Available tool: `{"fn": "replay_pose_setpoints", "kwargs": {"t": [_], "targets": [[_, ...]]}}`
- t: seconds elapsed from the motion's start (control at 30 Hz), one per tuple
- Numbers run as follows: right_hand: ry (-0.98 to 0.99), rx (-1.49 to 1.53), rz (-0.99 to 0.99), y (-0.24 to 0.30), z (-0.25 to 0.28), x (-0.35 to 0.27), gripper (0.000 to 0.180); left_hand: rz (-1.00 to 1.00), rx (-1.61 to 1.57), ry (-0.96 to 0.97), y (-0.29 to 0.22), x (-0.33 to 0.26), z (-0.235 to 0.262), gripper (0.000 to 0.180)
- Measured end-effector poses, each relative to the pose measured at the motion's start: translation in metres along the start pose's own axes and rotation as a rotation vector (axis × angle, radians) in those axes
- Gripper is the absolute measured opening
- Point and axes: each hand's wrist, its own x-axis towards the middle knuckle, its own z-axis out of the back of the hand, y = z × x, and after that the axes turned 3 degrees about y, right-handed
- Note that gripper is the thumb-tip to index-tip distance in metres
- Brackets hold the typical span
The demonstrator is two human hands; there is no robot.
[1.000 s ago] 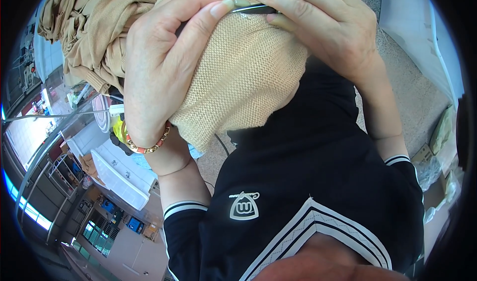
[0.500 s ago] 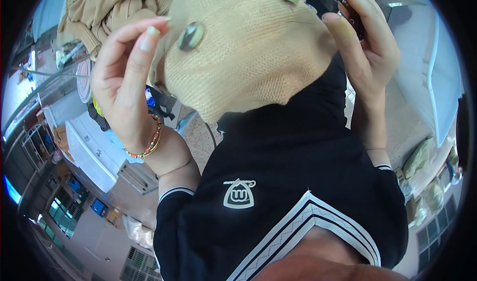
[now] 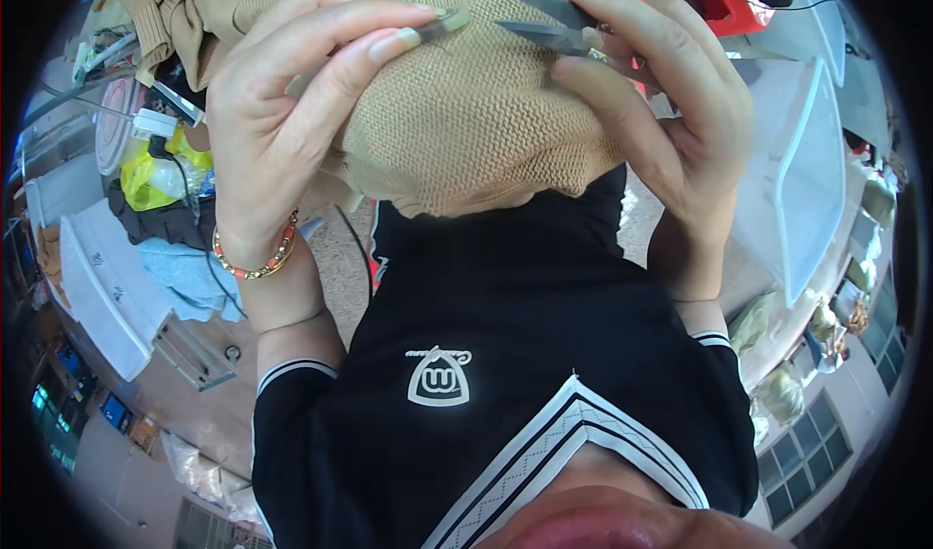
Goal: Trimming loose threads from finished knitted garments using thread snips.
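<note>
So I've got my left hand pinching the top of this tan knit piece held up over my chest, while my right hand grips small thread snips, blades parted, at its upper edge.

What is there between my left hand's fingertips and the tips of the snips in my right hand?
In the head view, only tan knitted fabric shows between the left hand and the snips held in the right hand.

A yellow bag is lying at the left on dark cloth. Pale filled bags are sitting at the lower right.
</note>
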Motion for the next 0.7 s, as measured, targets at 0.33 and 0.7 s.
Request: {"fn": "replay_pose_setpoints", "kwargs": {"t": [0.33, 0.7], "targets": [[0.050, -0.222, 0.492, -0.027, 0.010, 0.018, 0.047, -0.050, -0.047, -0.101, 0.012, 0.001, -0.013, 0.017], [-0.034, -0.345, 0.555, -0.018, 0.006, 0.024, 0.043, -0.096, -0.042, -0.196, 0.010, 0.007, -0.017, 0.014]]}}
